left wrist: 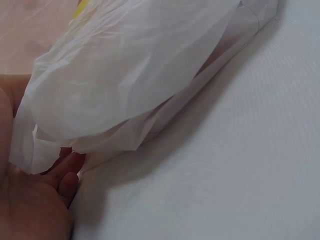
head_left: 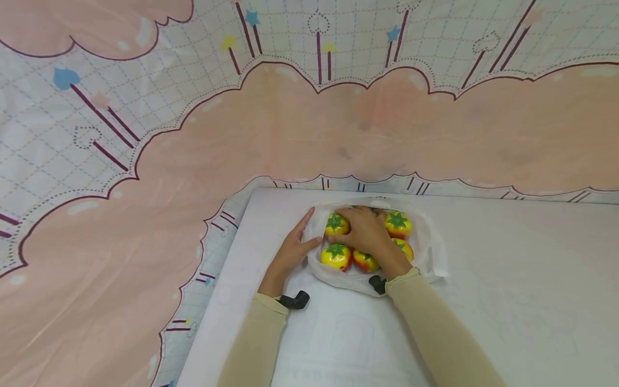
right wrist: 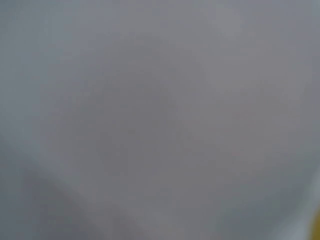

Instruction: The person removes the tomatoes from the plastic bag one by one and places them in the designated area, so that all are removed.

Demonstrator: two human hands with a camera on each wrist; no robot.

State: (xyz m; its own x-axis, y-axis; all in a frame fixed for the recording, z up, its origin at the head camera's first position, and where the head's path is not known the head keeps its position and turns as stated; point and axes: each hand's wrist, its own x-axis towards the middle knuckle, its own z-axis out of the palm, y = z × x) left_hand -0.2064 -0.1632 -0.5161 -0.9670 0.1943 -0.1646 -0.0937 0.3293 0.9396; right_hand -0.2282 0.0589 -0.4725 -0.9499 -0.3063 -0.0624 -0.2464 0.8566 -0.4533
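Observation:
A white plastic bag (head_left: 437, 247) lies spread on the table, with several shiny yellow-red toy tomatoes (head_left: 336, 257) with green star-shaped tops in its mouth. My left hand (head_left: 290, 250) is at the bag's left edge, fingers straight and thumb apart. In the left wrist view the thin bag film (left wrist: 115, 85) hangs between thumb and fingers of that hand (left wrist: 35, 205). Over the tomatoes, my right hand (head_left: 365, 231) reaches down, thumb and index finger around the upper left tomato (head_left: 337, 224). Its other fingertips are hidden. The right wrist view is a grey blur.
The white table (head_left: 522, 279) extends to the right and front of the bag. Behind and to the left hangs a patterned pink-and-white cloth (head_left: 338, 134). Dark wrist camera mounts (head_left: 295, 300) sit at both cuffs, the right one against the bag.

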